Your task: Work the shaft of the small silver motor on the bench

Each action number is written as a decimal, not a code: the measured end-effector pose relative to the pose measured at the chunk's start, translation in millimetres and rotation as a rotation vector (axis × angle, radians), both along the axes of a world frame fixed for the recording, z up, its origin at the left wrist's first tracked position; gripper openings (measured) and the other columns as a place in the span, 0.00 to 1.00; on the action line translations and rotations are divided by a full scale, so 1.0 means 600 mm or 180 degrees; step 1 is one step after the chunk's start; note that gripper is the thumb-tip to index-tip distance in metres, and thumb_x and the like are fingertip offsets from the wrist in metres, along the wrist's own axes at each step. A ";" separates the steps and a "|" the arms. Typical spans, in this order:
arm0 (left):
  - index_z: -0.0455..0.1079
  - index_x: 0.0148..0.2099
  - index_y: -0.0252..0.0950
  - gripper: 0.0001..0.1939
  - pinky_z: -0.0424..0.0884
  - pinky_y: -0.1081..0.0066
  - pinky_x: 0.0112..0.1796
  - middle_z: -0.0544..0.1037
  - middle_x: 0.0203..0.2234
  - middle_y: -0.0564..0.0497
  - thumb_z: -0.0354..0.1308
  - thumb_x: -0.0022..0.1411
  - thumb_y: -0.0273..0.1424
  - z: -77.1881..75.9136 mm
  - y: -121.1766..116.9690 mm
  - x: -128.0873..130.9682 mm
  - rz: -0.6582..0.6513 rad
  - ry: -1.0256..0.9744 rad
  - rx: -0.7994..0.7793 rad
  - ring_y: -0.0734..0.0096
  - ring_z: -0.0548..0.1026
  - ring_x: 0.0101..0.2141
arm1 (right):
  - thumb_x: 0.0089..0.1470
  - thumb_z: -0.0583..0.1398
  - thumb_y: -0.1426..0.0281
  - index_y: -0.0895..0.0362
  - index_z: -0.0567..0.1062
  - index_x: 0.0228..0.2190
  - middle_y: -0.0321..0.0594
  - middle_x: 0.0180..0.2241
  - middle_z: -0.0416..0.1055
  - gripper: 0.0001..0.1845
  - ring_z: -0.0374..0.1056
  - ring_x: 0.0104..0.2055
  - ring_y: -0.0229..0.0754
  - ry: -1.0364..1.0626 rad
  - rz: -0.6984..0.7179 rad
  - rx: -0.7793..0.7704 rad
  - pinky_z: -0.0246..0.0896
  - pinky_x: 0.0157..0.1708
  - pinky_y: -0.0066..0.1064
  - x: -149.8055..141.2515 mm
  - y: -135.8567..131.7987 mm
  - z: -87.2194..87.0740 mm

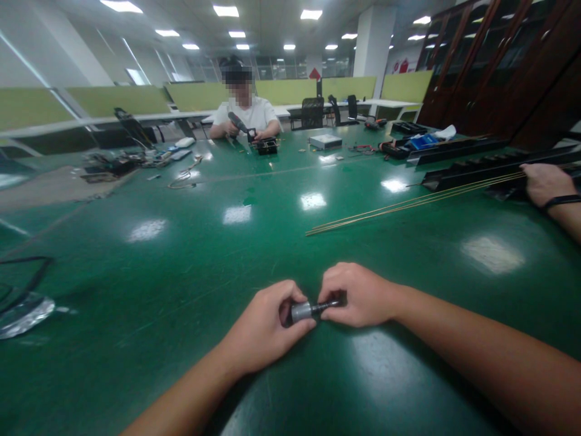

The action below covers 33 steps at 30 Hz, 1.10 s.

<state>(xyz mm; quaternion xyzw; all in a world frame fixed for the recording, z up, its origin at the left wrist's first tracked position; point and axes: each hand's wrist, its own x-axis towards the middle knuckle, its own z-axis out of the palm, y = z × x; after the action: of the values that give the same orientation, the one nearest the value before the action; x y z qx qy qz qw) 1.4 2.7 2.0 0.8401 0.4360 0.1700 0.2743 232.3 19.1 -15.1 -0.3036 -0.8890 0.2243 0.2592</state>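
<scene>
Close to me over the green table (190, 260), both hands meet at a small metal part (301, 312). It is a silver-grey cylinder with a narrower dark shaft that looks ridged; its exact kind cannot be made out. My left hand (267, 324) is closed round the cylinder end, thumb below and index finger above. Between the thumb and fingers of my right hand (358, 297) is the thin shaft end, partly hidden by them. The part lies roughly level, pointing from left to right.
Another person's hand (547, 181) at right holds several thin brass-coloured rods (385, 209), beside black metal rails (476, 169). Across the table a person (247, 115) holds a power tool (238, 122). Electronics scraps (122, 160) lie at far left; a cable (27, 272) is nearer.
</scene>
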 end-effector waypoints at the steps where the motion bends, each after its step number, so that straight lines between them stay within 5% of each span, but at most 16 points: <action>1: 0.68 0.36 0.36 0.09 0.60 0.72 0.29 0.70 0.26 0.54 0.63 0.57 0.34 0.000 0.000 0.001 0.0028 0.0011 0.0005 0.70 0.68 0.27 | 0.49 0.66 0.69 0.57 0.79 0.30 0.37 0.28 0.75 0.05 0.69 0.31 0.38 -0.0017 -0.0020 -0.0002 0.60 0.35 0.29 0.001 0.000 0.001; 33: 0.67 0.37 0.36 0.10 0.59 0.73 0.28 0.70 0.26 0.55 0.63 0.58 0.35 0.001 0.000 -0.003 -0.0041 0.0025 -0.0088 0.71 0.67 0.26 | 0.45 0.66 0.71 0.60 0.79 0.27 0.35 0.25 0.72 0.05 0.66 0.26 0.34 -0.0408 -0.0179 -0.0900 0.59 0.26 0.25 0.056 0.022 0.027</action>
<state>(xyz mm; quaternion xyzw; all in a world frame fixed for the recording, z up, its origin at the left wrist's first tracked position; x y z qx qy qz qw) -0.5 2.5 2.7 0.8397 0.4339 0.1588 0.2852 266.0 32.4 1.1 -0.3755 -0.8544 0.3200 0.1629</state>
